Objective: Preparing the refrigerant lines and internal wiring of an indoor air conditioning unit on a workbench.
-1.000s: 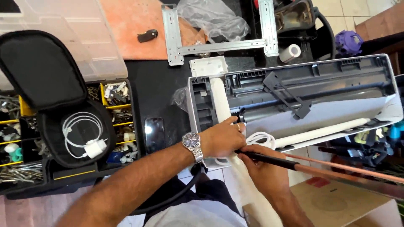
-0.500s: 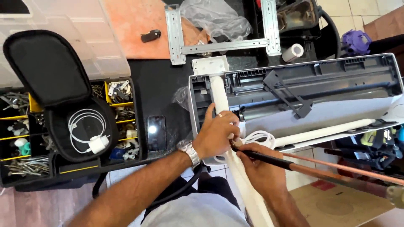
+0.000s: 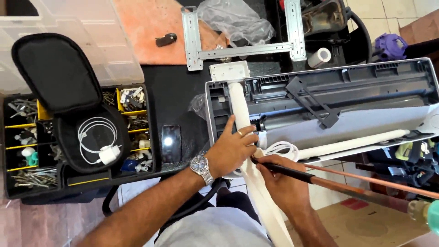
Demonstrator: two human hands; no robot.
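A dark rectangular phone screen (image 3: 171,143) lies face up on the black surface just right of the compartment organiser. A crumpled clear plastic bag (image 3: 235,19) lies at top centre. A flat brown cardboard box (image 3: 366,224) with a small red label (image 3: 355,204) lies at lower right.

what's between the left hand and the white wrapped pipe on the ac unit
Nothing visible. The left hand already rests on the white wrapped pipe where it leaves the unit. The right hand is just below, gripping the copper tube by its black sleeve.
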